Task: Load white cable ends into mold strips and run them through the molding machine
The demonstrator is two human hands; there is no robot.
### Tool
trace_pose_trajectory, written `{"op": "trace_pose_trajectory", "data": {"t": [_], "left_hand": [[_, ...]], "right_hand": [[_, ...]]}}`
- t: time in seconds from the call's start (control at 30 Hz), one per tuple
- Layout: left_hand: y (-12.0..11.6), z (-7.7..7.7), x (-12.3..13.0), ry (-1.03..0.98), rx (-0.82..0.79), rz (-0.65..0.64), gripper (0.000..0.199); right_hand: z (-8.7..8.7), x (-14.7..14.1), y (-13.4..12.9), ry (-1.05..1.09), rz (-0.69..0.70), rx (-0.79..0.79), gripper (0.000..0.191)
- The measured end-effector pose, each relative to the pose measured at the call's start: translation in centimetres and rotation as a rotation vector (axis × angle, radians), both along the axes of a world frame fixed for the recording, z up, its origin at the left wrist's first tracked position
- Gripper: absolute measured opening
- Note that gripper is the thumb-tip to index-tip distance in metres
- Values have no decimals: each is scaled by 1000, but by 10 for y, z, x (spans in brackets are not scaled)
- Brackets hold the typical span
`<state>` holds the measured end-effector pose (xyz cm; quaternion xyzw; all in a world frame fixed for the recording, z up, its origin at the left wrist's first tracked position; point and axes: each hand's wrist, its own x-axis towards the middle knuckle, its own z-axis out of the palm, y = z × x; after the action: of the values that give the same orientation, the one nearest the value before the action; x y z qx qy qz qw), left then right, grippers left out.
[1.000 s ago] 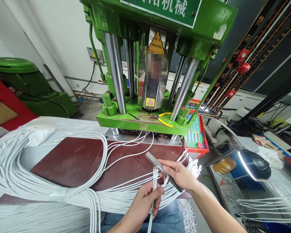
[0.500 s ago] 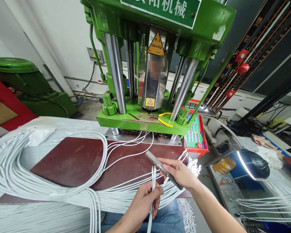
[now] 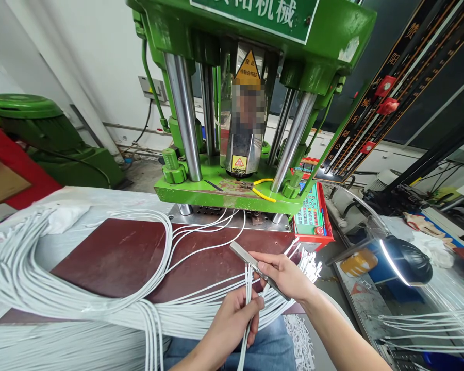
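My left hand [image 3: 235, 314] is closed around a few thin white cables [image 3: 248, 281], their tips pointing up. Those tips come up against the near edge of a narrow grey metal bar [image 3: 243, 253], though whether they sit in it I cannot tell. My right hand [image 3: 284, 275] grips this bar, thumb on top, and holds it slanted over the brown board [image 3: 201, 257]. Below and behind both hands runs a thick bundle of white cables [image 3: 112, 312], with its white-tipped ends [image 3: 311, 265] fanned out to the right of my right hand.
A green press [image 3: 220, 196] stands straight ahead, with yellow-handled pliers [image 3: 263, 189] on its ledge. Several cables run beneath it. To its right are a red control box [image 3: 313, 219] and a lit lamp [image 3: 404, 263]. White scraps [image 3: 301, 340] lie below on the right.
My left hand has shifted slightly right with the cables, bringing their tips closer to the metal bar. My right hand and the bar have moved only a little.
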<state>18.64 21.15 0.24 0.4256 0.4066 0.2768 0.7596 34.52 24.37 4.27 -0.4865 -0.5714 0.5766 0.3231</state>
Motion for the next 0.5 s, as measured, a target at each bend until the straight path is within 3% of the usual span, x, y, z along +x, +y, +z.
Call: {"op": "trace_pose_trajectory", "data": {"t": [0.17, 0.33, 0.5], "left_hand": [[0, 6, -2, -80, -3, -36, 37], [2, 5, -7, -157, -38, 71, 37], [1, 2, -11, -140, -35, 74, 39]], "right_hand": [[2, 2, -2, 27, 12, -3, 46], [1, 11, -2, 46, -13, -54, 48], [3, 17, 2, 49, -55, -101, 51]]}}
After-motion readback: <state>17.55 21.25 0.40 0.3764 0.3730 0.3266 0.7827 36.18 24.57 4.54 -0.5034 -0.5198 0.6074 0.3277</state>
